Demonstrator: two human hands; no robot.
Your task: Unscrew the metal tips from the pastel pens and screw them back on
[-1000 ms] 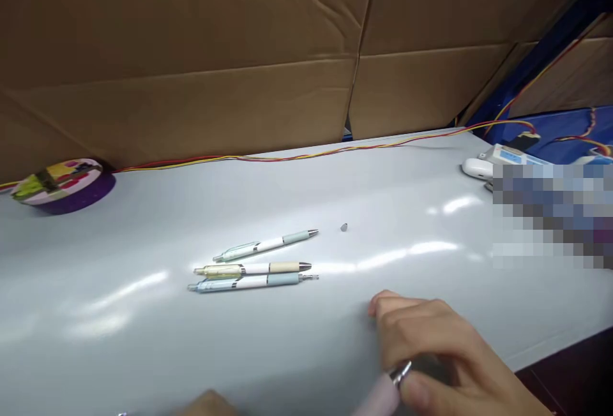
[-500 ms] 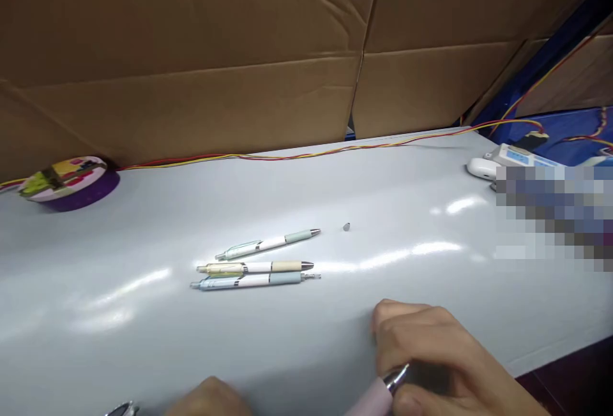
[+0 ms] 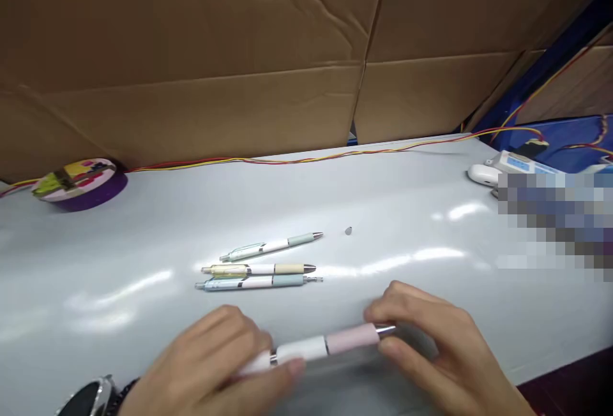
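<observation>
A pen (image 3: 354, 338) with a pink grip, white barrel and silver tip spans the space between my hands, its tip pointing right. Around its rear part my left hand (image 3: 205, 358) is closed, hiding that end. My right hand (image 3: 431, 339) has thumb and fingers at the silver tip, closed about it. Beyond them lie three similar pens: a green one (image 3: 275, 247), a yellow one (image 3: 261, 269) and a blue one (image 3: 263, 282), whose front end is thin and clear without a silver cone. A small silver cone (image 3: 348, 231) lies right of the green pen.
A purple round box (image 3: 90, 193) with a patterned lid stands at the back left. Red and yellow wires (image 3: 297, 159) run along the cardboard (image 3: 215, 110) behind the table. At right are a white device (image 3: 483, 175), a power strip (image 3: 517, 162) and a blurred patch.
My left hand has risen into view and now grips the pink pen's rear part. The pen has swung up nearly level, and my right fingers have moved to its tip.
</observation>
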